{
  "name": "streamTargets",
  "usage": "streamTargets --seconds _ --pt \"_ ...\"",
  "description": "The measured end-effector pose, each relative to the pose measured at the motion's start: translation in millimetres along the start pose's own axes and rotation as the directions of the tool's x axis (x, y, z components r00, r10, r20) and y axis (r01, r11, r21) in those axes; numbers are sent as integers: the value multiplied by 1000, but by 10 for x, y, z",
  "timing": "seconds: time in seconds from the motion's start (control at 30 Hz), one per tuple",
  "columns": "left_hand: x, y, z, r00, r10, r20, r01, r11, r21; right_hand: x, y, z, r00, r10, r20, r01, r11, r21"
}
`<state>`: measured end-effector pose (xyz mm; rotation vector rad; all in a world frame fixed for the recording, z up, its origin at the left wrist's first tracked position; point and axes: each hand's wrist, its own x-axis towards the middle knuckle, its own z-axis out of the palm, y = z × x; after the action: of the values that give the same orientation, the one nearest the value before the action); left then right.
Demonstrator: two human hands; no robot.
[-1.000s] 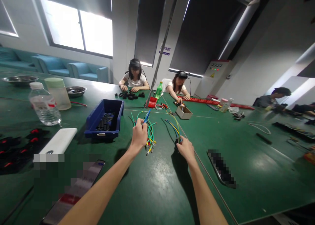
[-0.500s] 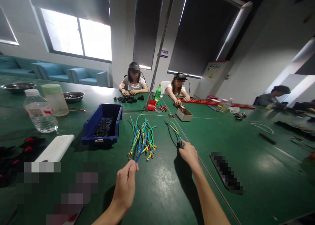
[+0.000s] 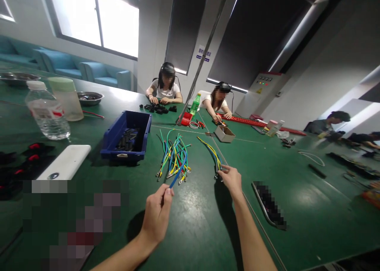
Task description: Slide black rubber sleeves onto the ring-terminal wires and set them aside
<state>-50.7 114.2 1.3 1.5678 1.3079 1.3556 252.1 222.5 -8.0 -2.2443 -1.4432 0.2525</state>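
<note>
My left hand [image 3: 157, 213] is closed in a pinch on one end of a blue wire [image 3: 178, 175]. The wire's far part reaches over a loose pile of green, yellow and blue wires [image 3: 170, 154] with metal ring lugs at the near ends. To the right, my right hand [image 3: 232, 182] has its fingertips on the near end of a smaller bundle of yellow, blue and green wires [image 3: 211, 149], lying curved on the table. Dark ends of that bundle show just under the fingers; how firm this grip is stays partly hidden.
A blue bin [image 3: 127, 138] with black parts stands left of the pile. Further left are a white phone [image 3: 65, 160], a water bottle [image 3: 47, 108] and black-and-red parts [image 3: 32, 156]. A dark phone [image 3: 268, 203] lies right. Beyond are a small carton [image 3: 225, 134] and two people.
The view has shifted a little. My left hand has drawn the blue wire slightly back from the pile. My right hand's fingers have loosened, and more of the bundle's dark ends show.
</note>
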Motion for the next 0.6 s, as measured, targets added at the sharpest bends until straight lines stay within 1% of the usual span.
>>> streamTargets --seconds 0.17,0.3,0.43,0.47,0.53,0.6 --pt "56 -9 -25 997 16 -70 -16 1000 5 19 41 47 997 -15 -79 17 999 31" --pt "70 -18 -58 994 39 -98 -38 999 13 -32 5 41 993 -17 -114 16 1000 -11" --pt "83 -31 -60 993 14 -117 -17 1000 -24 -93 -45 4 992 -32 -125 26 998 -51" --pt "89 -36 -57 993 0 -115 -5 999 -43 -111 -70 -7 989 -39 -144 31 998 -58" --pt "103 -46 -50 994 -23 -108 15 997 -75 -167 -154 -21 973 -56 -224 46 998 -52" --pt "119 -53 -50 996 -28 -86 21 996 -83 -272 -299 -10 947 -94 -307 110 993 37"
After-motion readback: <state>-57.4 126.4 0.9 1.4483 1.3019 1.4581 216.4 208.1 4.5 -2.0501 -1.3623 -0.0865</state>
